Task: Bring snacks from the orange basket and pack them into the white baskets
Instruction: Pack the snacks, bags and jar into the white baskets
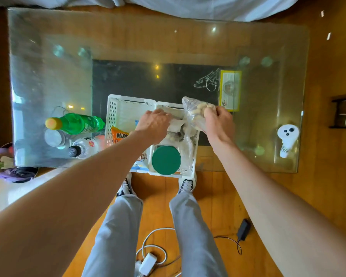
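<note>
Two white perforated plastic baskets side by side at the near edge of a glass tabletop [168,43]: left basket [116,108], right basket [196,140]. Right hand [220,122] gripping one clear plastic bag of pale nuts [196,110], raised over the right basket's far right corner. Left hand [154,124] reaching down into the right basket, fingers curled on a whitish packet [176,123]. One green-lidded round jar [166,159] at that basket's near end. One orange snack packet [119,135] in the left basket. Three bottles at left: one green [78,122], two clear [86,146].
</note>
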`<act>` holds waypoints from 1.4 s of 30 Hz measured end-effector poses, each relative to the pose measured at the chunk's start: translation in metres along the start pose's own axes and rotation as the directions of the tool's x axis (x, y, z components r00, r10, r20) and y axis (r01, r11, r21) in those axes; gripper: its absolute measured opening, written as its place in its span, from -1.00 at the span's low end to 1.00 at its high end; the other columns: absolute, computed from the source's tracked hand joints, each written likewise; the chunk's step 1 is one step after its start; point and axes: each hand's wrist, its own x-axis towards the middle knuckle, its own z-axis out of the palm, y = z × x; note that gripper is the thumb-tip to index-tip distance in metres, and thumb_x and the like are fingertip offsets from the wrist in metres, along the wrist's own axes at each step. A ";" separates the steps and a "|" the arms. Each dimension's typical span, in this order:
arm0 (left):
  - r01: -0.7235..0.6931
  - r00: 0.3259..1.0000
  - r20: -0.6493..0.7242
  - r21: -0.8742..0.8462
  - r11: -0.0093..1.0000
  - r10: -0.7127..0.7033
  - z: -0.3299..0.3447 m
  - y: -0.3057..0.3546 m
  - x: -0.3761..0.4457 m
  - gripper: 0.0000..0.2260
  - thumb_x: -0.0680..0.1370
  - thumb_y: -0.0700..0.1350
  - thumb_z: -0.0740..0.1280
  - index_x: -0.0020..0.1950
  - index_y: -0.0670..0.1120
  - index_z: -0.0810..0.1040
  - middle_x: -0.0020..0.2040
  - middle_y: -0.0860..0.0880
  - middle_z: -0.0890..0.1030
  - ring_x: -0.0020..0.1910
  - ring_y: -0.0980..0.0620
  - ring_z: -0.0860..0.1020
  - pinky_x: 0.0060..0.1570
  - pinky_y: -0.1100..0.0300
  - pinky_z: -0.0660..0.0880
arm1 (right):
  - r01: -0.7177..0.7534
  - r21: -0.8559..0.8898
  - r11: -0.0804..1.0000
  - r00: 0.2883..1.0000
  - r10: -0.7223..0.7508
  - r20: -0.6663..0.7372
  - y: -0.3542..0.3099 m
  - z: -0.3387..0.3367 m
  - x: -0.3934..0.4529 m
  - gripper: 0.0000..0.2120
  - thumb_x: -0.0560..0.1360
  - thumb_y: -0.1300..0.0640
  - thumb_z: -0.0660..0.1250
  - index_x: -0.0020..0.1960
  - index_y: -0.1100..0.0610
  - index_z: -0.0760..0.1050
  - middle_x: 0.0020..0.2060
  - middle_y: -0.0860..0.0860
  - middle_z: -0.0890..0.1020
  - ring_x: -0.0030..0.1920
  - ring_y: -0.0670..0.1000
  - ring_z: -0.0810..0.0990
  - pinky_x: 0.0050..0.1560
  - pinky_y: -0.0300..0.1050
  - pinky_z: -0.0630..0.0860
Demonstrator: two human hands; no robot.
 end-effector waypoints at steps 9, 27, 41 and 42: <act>0.044 0.992 0.118 -0.090 0.995 -0.033 -0.001 -0.004 0.004 -0.89 0.65 -0.16 0.16 0.12 -0.05 0.46 0.00 -0.03 0.62 -0.18 0.01 0.51 -0.17 0.12 0.43 | 0.400 -0.363 0.841 0.907 -0.305 0.291 -0.029 0.028 0.020 -0.67 0.54 -0.08 0.12 0.26 -0.18 0.49 -0.08 -0.15 0.59 -0.11 0.00 0.54 -0.28 -0.17 0.34; 0.110 0.993 -0.017 -0.200 0.974 -0.116 0.005 -0.011 -0.042 -0.91 0.60 -0.20 0.31 -0.04 -0.04 0.58 -0.17 -0.02 0.62 -0.30 -0.01 0.48 -0.29 0.10 0.50 | 0.420 -0.838 0.349 0.897 -0.302 0.324 -0.048 0.097 0.023 -0.78 0.60 0.03 0.34 0.19 0.05 0.42 0.00 0.13 0.69 0.02 0.22 0.66 -0.18 0.01 0.45; 0.025 0.997 -0.058 -0.249 0.968 -0.041 0.014 -0.009 -0.046 -0.75 0.61 -0.13 0.35 0.24 0.13 0.60 0.02 0.07 0.66 -0.07 0.00 0.63 -0.22 0.15 0.49 | 0.369 -0.863 0.346 0.915 -0.297 0.272 -0.032 0.125 0.024 -0.77 0.54 0.07 0.44 0.13 0.11 0.50 0.04 0.16 0.69 0.08 0.22 0.67 -0.08 0.03 0.57; 0.026 0.998 -0.057 -0.252 0.967 -0.042 0.015 -0.010 -0.046 -0.76 0.61 -0.13 0.34 0.23 0.13 0.60 0.03 0.06 0.66 -0.06 -0.01 0.62 -0.21 0.15 0.50 | 0.367 -0.868 0.335 0.915 -0.301 0.270 -0.032 0.125 0.025 -0.77 0.54 0.06 0.45 0.12 0.11 0.51 0.02 0.16 0.70 0.06 0.22 0.68 -0.10 0.01 0.56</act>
